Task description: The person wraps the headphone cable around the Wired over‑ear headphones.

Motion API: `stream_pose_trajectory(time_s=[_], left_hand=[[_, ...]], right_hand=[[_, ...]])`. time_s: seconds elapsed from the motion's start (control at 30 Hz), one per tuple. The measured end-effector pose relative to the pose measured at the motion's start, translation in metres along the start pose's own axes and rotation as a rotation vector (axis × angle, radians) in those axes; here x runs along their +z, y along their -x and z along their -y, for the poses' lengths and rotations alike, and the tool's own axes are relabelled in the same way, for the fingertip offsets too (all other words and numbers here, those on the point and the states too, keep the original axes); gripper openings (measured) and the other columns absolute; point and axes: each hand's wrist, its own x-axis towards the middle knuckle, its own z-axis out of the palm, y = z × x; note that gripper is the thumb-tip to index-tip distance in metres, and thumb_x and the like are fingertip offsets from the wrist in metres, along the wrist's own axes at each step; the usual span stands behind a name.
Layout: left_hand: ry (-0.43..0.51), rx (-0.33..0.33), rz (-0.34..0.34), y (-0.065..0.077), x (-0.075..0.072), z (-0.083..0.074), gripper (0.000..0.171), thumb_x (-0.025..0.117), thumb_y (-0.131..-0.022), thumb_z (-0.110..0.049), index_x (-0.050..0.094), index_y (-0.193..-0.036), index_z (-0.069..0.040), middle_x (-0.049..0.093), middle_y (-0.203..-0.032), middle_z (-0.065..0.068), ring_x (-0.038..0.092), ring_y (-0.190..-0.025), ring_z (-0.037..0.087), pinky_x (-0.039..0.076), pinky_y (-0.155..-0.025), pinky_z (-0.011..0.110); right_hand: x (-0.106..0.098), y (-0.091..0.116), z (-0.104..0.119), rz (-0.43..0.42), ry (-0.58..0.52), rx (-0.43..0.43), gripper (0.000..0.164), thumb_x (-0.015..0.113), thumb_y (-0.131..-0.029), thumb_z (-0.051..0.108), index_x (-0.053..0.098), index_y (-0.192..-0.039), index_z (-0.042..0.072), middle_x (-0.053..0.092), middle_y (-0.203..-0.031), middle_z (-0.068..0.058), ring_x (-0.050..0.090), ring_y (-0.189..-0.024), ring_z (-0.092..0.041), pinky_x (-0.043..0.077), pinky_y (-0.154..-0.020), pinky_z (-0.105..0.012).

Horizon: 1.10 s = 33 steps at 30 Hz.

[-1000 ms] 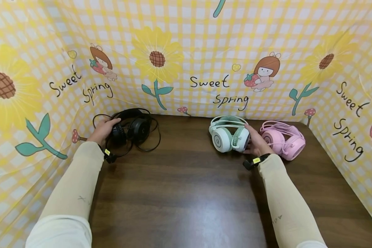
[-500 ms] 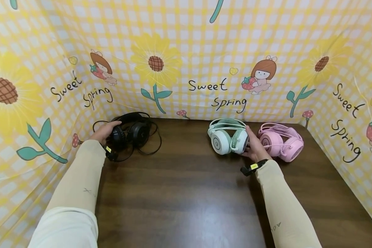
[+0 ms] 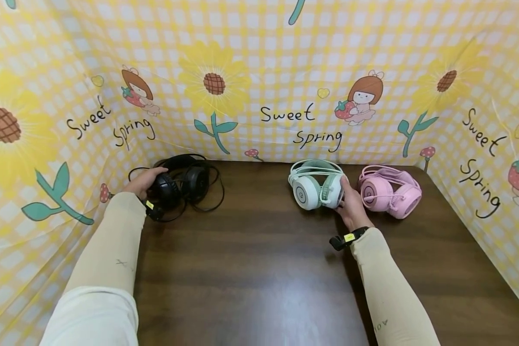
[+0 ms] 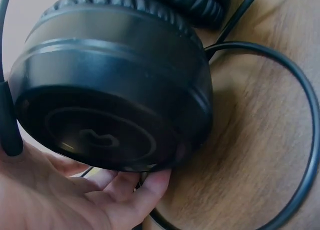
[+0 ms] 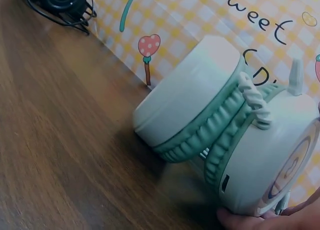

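Black headphones [image 3: 195, 183] with a loose cable lie at the back left of the table. My left hand [image 3: 143, 181] grips their left ear cup; in the left wrist view its bent fingers [image 4: 150, 190] touch the cup's lower edge, while the thumb is not clearly visible. White headphones with mint-green cushions [image 3: 307, 193] stand at the back, right of centre. On their right cup is my right hand [image 3: 351, 206], holding its outer side. The right wrist view shows the white cup [image 5: 272, 155] tilted above fingertips [image 5: 235, 220] low at the right.
Pink headphones [image 3: 391, 192] stand just right of my right hand. A brown wooden table [image 3: 242, 269] lies beneath everything. A yellow checked cloth [image 3: 285, 67] with flowers and lettering walls off the back and both sides.
My right hand has shifted slightly left and closed in on the white cup, away from the pink headphones. My left hand stays at the black headphones. The head view has shifted slightly.
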Motion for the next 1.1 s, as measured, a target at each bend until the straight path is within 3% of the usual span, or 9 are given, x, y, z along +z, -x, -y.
stream_pose_trajectory(time_s=[0.1,0.2,0.33,0.43,0.6,0.73,0.9,1.0,1.1], left_hand=[[0.013,-0.012,-0.013,0.000,0.000,0.002,0.081,0.044,-0.096,-0.057,0.018,-0.152,-0.003,0.020,-0.145,0.027,0.035,-0.125,0.041,0.036,-0.100,0.058],[0.048,-0.025,-0.019,-0.001,0.000,0.005,0.057,0.048,-0.096,-0.050,0.039,-0.132,-0.007,0.037,-0.127,0.021,0.051,-0.102,0.032,0.049,-0.085,0.055],[0.110,-0.048,-0.025,-0.003,0.000,0.008,0.029,0.050,-0.095,-0.038,0.047,-0.107,-0.012,0.042,-0.112,0.014,0.055,-0.085,0.023,0.053,-0.074,0.050],[0.142,-0.052,-0.053,-0.001,0.000,0.008,0.019,0.047,-0.095,-0.030,0.046,-0.099,-0.011,0.042,-0.105,0.009,0.052,-0.081,0.019,0.052,-0.072,0.041],[0.145,-0.024,-0.108,0.004,0.003,-0.001,0.012,0.048,-0.096,-0.022,0.049,-0.094,-0.010,0.047,-0.094,0.002,0.051,-0.075,0.016,0.048,-0.067,0.031],[0.144,-0.019,-0.081,0.005,0.008,-0.008,0.014,0.049,-0.097,-0.024,0.053,-0.093,-0.011,0.054,-0.081,-0.003,0.054,-0.071,0.014,0.048,-0.067,0.030],[0.161,0.016,-0.072,0.002,0.013,-0.011,0.023,0.047,-0.101,-0.031,0.051,-0.104,-0.009,0.055,-0.079,-0.005,0.056,-0.066,0.010,0.050,-0.068,0.026],[0.241,0.073,-0.090,0.001,0.017,-0.013,0.024,0.051,-0.101,-0.031,0.050,-0.105,-0.007,0.056,-0.069,-0.005,0.059,-0.059,0.010,0.053,-0.065,0.028],[0.317,0.137,-0.096,0.002,0.022,-0.017,0.024,0.054,-0.100,-0.030,0.047,-0.107,-0.008,0.057,-0.070,-0.003,0.062,-0.059,0.012,0.055,-0.063,0.033]], right_hand=[[0.004,0.001,-0.001,0.007,-0.007,-0.019,0.060,0.047,-0.099,0.049,0.035,-0.145,0.011,0.049,-0.118,0.000,0.048,-0.108,-0.018,0.031,-0.104,-0.044],[0.006,0.000,-0.003,0.002,-0.002,-0.030,0.056,0.044,-0.102,0.045,0.036,-0.143,0.008,0.050,-0.116,-0.001,0.049,-0.106,-0.018,0.033,-0.101,-0.042],[0.005,0.000,-0.005,0.003,0.017,-0.036,0.057,0.042,-0.102,0.044,0.033,-0.143,0.006,0.049,-0.117,0.000,0.048,-0.106,-0.016,0.034,-0.098,-0.039],[0.005,0.002,-0.005,0.000,0.040,-0.046,0.061,0.043,-0.102,0.045,0.030,-0.145,0.005,0.048,-0.118,0.000,0.047,-0.107,-0.015,0.033,-0.099,-0.037],[0.005,0.007,-0.003,-0.008,0.053,-0.061,0.065,0.044,-0.101,0.045,0.026,-0.148,0.002,0.045,-0.122,-0.001,0.043,-0.112,-0.015,0.028,-0.105,-0.039],[0.005,0.009,-0.002,0.003,0.050,-0.082,0.068,0.043,-0.102,0.044,0.022,-0.151,0.001,0.042,-0.129,-0.002,0.038,-0.122,-0.016,0.023,-0.110,-0.038],[0.003,0.007,-0.002,-0.009,0.066,-0.109,0.070,0.042,-0.103,0.041,0.017,-0.151,-0.002,0.036,-0.141,-0.010,0.031,-0.133,-0.016,0.019,-0.113,-0.033],[0.001,0.006,-0.002,-0.019,0.077,-0.107,0.073,0.043,-0.103,0.040,0.010,-0.152,-0.003,0.026,-0.151,-0.014,0.023,-0.140,-0.017,0.014,-0.115,-0.034],[0.000,0.006,-0.001,-0.023,0.083,-0.111,0.079,0.045,-0.102,0.040,0.002,-0.153,-0.002,0.016,-0.157,-0.015,0.015,-0.144,-0.019,0.010,-0.116,-0.035]])
